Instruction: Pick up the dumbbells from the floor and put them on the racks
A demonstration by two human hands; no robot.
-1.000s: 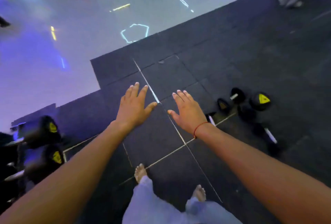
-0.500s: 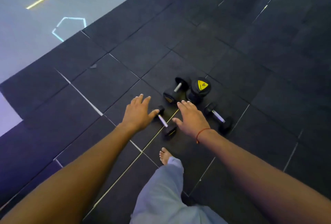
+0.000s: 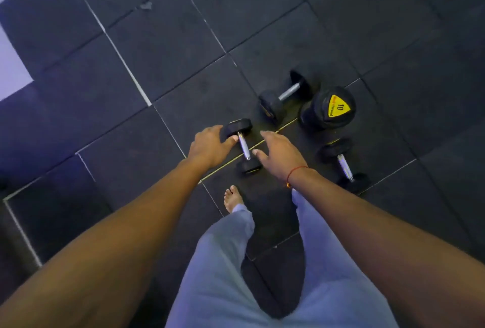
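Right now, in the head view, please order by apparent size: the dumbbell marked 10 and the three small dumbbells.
1. dumbbell marked 10
2. The rest look alike, unranked: far dumbbell, middle dumbbell, right dumbbell.

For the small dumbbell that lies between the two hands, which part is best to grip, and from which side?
Probably the bare metal handle of the small dumbbell, from above. It lies flat on the mat, the handle exposed between two thick round heads, so fingers can wrap around it. The left hand is nearest.

Dumbbell [image 3: 243, 147] handle shiny metal, heads matt black; floor mats [image 3: 199, 75] matt, grainy
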